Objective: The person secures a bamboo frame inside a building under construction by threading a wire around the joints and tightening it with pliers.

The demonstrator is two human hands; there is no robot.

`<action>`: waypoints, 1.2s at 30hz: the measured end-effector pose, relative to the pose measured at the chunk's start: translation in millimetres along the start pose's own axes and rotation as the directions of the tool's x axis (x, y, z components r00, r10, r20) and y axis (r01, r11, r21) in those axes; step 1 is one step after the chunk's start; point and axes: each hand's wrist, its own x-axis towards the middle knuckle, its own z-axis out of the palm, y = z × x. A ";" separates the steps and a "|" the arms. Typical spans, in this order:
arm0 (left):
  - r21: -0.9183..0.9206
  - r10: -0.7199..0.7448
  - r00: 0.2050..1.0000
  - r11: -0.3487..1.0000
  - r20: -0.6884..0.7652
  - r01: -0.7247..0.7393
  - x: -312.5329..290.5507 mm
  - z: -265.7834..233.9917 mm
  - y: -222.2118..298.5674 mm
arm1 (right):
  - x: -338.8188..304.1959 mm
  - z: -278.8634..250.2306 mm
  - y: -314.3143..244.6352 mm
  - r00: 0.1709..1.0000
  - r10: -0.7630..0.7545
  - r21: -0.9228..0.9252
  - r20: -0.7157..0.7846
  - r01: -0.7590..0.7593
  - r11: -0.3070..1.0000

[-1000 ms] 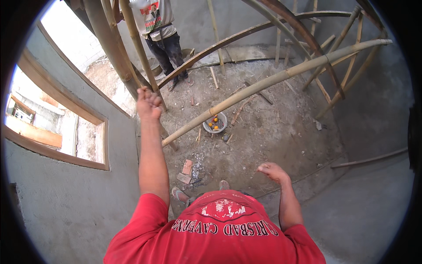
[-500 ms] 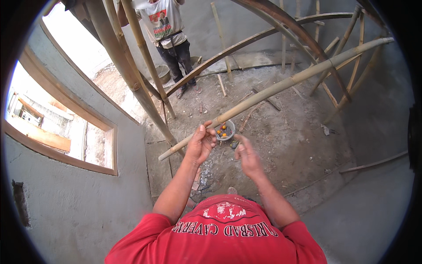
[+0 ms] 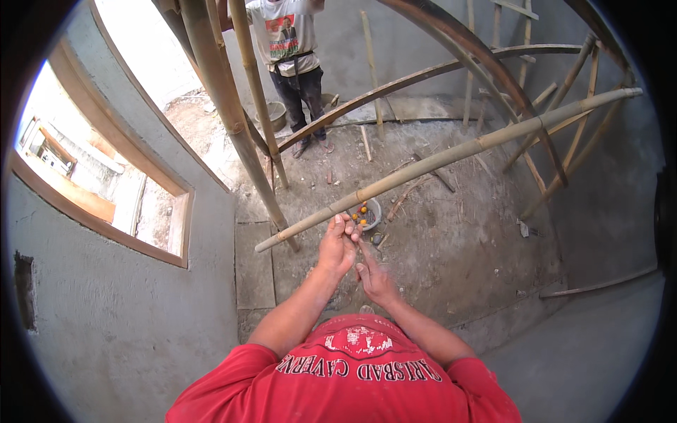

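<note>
My left hand [image 3: 338,248] is raised in the middle, with fingers curled and thumb against them; anything inside is too small or hidden to make out. Close beside it is my right hand [image 3: 379,280], index finger stretched toward the left fingertips and thumb apart, with nothing visible in it. Just beyond both hands a long bamboo pole [image 3: 437,158] slants up to the right. Past the left fingertips, a round grey bucket [image 3: 376,216] on the ground holds several small orange things [image 3: 364,210] and dark bits, partly covered by my fingers.
Upright bamboo poles [image 3: 233,116] stand at left, near a wood-framed window opening [image 3: 180,229] in a grey wall. Curved timber [image 3: 395,84] and slanted poles cross the right side. Another person [image 3: 293,56] in a white shirt stands at the back. Sticks and rubble litter the ground.
My left hand has dropped slightly away from the bamboo pole. My right hand has moved left, bringing its index finger up to the left hand. The whole view has shifted a little.
</note>
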 end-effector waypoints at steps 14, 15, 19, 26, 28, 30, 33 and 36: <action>0.130 0.180 0.973 0.978 -0.144 -0.161 31.8 26.7 86.1 | 14.9 -24.2 36.0 0.900 0.198 0.484 0.388 -0.382 0.787; 0.132 0.176 0.975 0.978 -0.133 -0.159 29.4 27.1 88.7 | 15.9 -24.0 38.1 0.929 0.150 0.434 0.337 -0.295 0.851; 0.050 0.262 0.963 0.963 0.061 -0.265 25.0 20.6 106.9 | 33.7 -41.6 3.1 0.991 0.041 0.317 0.125 -0.079 0.945; 0.311 0.261 0.928 0.934 -0.266 -0.173 -1.6 54.3 109.2 | 80.9 -71.3 21.7 0.838 0.366 0.744 -0.405 0.069 0.665; 0.111 0.302 0.888 0.953 -0.346 -0.281 0.4 0.5 128.7 | 83.0 -99.6 61.2 0.694 0.485 0.674 -0.533 0.001 0.739; -0.025 0.319 0.874 0.936 -0.367 -0.352 -5.8 -32.4 150.7 | 66.5 -131.3 109.4 0.646 0.431 0.373 -0.631 -0.234 0.898; -0.142 0.319 0.895 0.916 -0.311 -0.376 -18.9 -48.0 182.1 | 8.1 -149.0 170.4 0.804 0.318 -0.271 -0.502 -0.496 0.825; -0.249 0.261 0.939 0.916 -0.225 -0.314 -30.1 -42.5 199.6 | -66.5 -128.6 199.2 0.797 0.542 -0.437 -0.268 -0.602 0.669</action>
